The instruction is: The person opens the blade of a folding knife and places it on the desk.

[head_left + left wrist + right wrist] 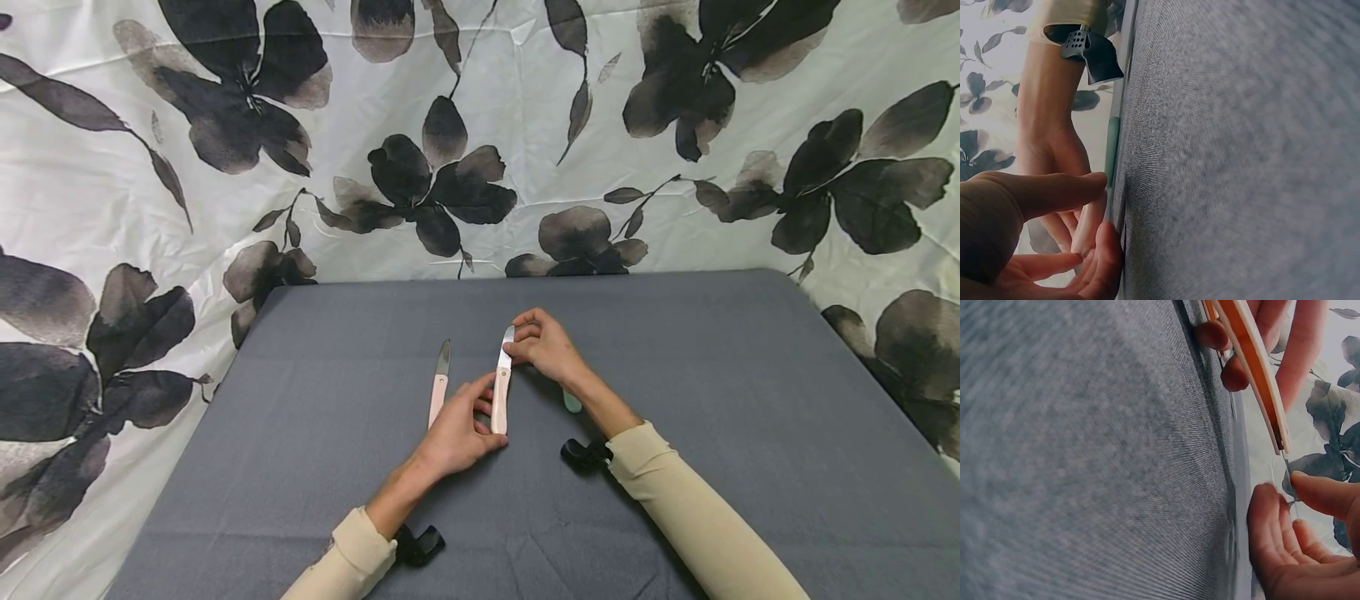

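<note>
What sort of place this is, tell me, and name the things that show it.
Probably a staged recording setup, though the room beyond is hidden: a grey cloth-covered table, creased floral fabric behind it, and a black wrist mount suggest so.

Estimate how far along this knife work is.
Perhaps done: one pink-handled knife lies open. In hand: the left hand holds a second knife while the right hand pinches its extended blade. Possibly left: the green object near the right forearm, mostly hidden.
</note>
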Action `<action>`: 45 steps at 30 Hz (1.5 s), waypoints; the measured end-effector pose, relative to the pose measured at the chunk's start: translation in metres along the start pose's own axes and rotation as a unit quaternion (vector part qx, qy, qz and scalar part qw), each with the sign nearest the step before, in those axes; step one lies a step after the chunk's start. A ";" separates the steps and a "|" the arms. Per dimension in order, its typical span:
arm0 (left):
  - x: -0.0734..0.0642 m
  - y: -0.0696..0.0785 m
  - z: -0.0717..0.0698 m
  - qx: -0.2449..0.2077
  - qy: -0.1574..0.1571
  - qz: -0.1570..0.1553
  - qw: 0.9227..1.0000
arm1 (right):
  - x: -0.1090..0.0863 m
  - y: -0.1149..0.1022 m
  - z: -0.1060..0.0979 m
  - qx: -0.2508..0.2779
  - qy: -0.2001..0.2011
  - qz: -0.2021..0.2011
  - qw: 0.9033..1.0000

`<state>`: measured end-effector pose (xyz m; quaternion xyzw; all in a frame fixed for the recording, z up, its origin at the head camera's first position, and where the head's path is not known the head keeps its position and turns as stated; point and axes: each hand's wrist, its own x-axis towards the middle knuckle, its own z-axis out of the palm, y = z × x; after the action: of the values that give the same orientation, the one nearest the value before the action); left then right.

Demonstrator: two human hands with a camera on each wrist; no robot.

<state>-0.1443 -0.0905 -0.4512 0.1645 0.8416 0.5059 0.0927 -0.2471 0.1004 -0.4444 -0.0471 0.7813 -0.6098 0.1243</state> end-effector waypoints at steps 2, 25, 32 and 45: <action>-0.001 0.001 0.001 0.022 0.003 -0.005 1.000 | 0.000 0.001 0.001 -0.010 -0.001 0.001 1.000; -0.002 0.002 0.006 0.092 -0.001 -0.052 0.994 | -0.006 0.001 0.004 -0.134 -0.028 0.013 0.991; 0.001 0.004 0.006 0.108 -0.007 -0.062 0.992 | -0.004 0.000 0.002 -0.155 -0.047 0.012 0.987; 0.012 0.009 0.013 0.085 0.034 -0.050 0.994 | 0.001 0.000 -0.011 -0.148 -0.036 0.019 0.988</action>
<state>-0.1498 -0.0711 -0.4497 0.1121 0.8917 0.4322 0.0746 -0.2512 0.1103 -0.4419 -0.0720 0.8589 -0.4828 0.1552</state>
